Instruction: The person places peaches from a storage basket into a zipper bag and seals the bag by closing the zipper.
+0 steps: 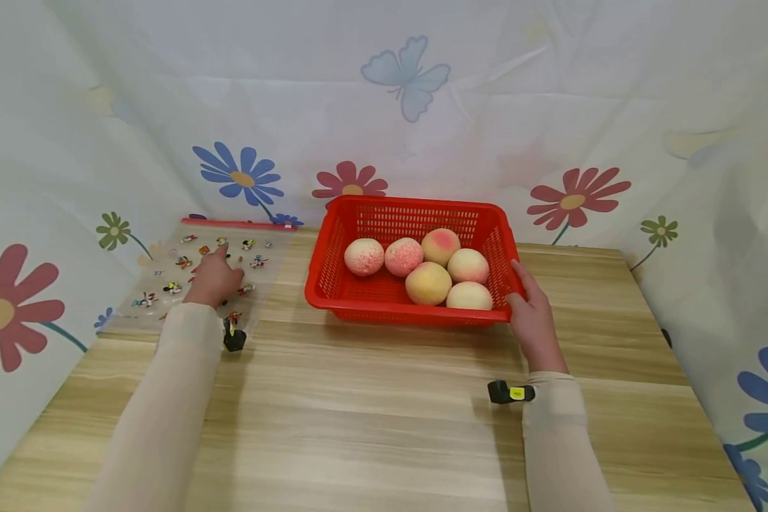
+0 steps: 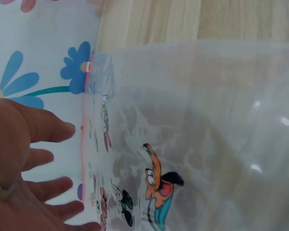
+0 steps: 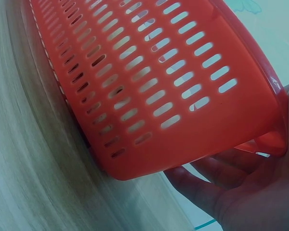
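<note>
A red plastic basket with slotted sides holds several peaches, pink and cream to yellow. My right hand grips its right end by the rim; in the right wrist view the fingers reach beneath the rim at the basket's corner. On the left lies a clear plastic bag with small cartoon figures and a pink zip strip along its far edge. Over this bag is my left hand, its fingers spread and holding nothing. The left wrist view shows the spread fingers near the strip.
A wood-grain table carries everything. White cloth printed with flowers and a butterfly hangs behind and at both sides, close to the basket's back. Small black wrist cameras sit beside each forearm.
</note>
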{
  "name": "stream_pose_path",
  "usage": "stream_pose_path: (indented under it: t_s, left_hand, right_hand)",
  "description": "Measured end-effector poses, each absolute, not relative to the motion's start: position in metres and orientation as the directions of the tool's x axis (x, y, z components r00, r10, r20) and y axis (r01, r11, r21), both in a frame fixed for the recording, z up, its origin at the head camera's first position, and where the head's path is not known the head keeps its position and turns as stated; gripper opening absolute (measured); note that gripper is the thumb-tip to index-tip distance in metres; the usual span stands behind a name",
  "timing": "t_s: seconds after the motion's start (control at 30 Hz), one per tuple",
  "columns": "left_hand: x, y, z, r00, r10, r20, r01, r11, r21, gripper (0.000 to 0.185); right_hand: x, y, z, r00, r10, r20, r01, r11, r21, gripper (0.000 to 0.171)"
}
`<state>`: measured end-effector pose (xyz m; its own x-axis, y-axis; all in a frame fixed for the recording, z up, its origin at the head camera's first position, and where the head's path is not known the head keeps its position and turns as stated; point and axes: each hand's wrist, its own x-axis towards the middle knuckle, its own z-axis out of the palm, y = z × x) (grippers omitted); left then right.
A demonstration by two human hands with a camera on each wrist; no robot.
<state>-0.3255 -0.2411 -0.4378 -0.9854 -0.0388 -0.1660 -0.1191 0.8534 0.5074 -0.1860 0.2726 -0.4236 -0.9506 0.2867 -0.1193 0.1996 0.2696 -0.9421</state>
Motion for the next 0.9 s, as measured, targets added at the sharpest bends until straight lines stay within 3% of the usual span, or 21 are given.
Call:
stream_pose_path:
  t_s: [0.3, 0.57, 0.9]
  left_hand:
    - [-0.3294, -0.2379, -0.4391, -0.959, -0.09, -0.268, -0.185, 0.915, 0.358, 0.07]
    - [-0.3314, -0.2396, -0.4452, -0.936, -0.121, -0.332, -0.235, 0.914, 0.329, 0.071]
    - [-0.3338, -0.2393, -0.446, -0.93, -0.08, -0.358, -0.187, 0.943, 0.275, 0.048]
  right_hand:
    - [-0.1864, 0.2733, -0.4253, -0.952, 0.285, -0.11, 0.19, 0.273, -0.943, 0.062]
    - [-0.1867, 0.272, -0.4254, -0.953, 0.284, -0.107, 0.19, 0.284, -0.94, 0.062]
    - [-0.1858, 0.2723, -0.4231, -0.951, 0.286, -0.116, 0.198, 0.274, -0.941, 0.061]
